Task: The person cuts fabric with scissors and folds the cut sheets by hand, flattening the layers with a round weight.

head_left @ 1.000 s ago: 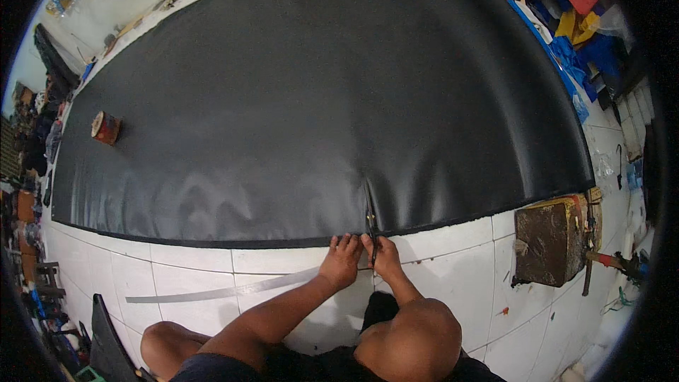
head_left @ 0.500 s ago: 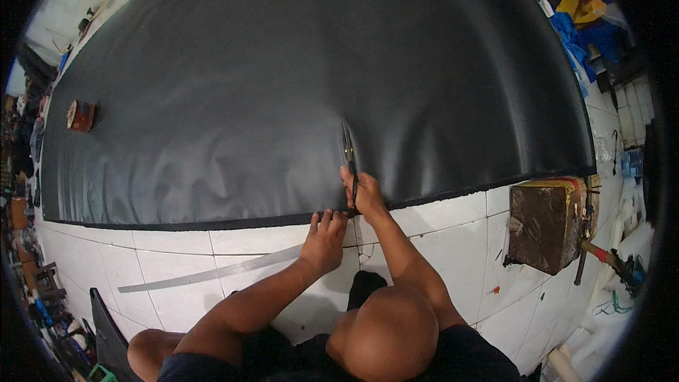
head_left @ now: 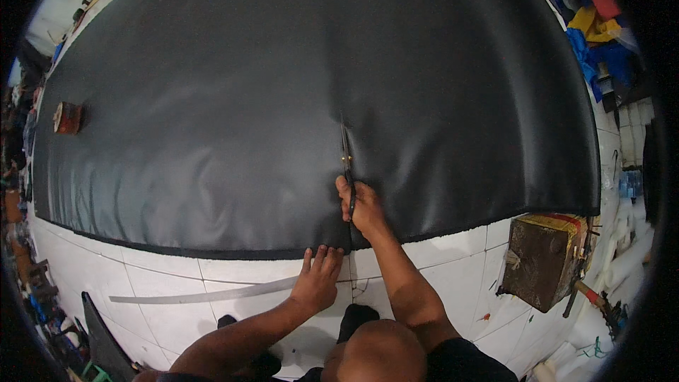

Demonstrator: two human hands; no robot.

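Observation:
A wide black leather-like sheet [head_left: 233, 99] lies spread over the tiled floor. My right hand [head_left: 364, 209] grips a pair of scissors [head_left: 346, 159], its blades pointing away from me and nearly together on the sheet. Behind the scissors, a short cut runs back to the sheet's near edge. Left of that cut, my left hand [head_left: 318, 279] has its fingertips over the near edge and grips it; the thumb is hidden. A long pale flat strip, like a metal ruler [head_left: 205, 295], lies on the tiles, its right end reaching my left hand.
A small reddish-brown tin [head_left: 68, 118] stands on the sheet at far left. A brown, wrapped block [head_left: 541, 265] sits by the near right corner, with a hammer-like tool [head_left: 590, 293] beside it. Colourful cloth scraps [head_left: 594, 25] are heaped at back right.
The scissors have moved farther from the near edge, and the cut behind them is longer. My left hand stays at the edge. The whole view has shifted slightly.

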